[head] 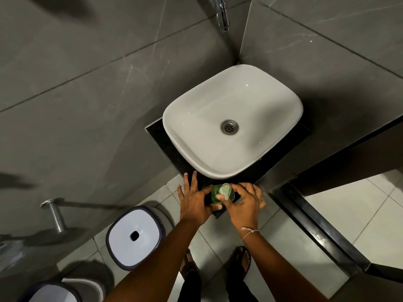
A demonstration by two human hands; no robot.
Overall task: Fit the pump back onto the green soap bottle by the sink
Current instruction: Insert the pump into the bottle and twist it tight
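The green soap bottle (215, 194) stands on the near corner of the black counter (161, 140), just in front of the white sink (218, 173). A pale, whitish pump (225, 190) sits on top of it. My left hand (195, 198) rests against the bottle's left side, thumb under it and fingers spread flat on the counter. My right hand (244, 200) comes in from the right, its thumb and fingers pinching the pump head. The bottle's lower part is hidden between both hands.
A chrome tap (223, 16) sticks out of the grey tiled wall above the sink. A white-lidded bin (135, 235) stands on the floor to the left, beside a metal wall holder (54, 212). My sandalled feet (239, 260) are below.
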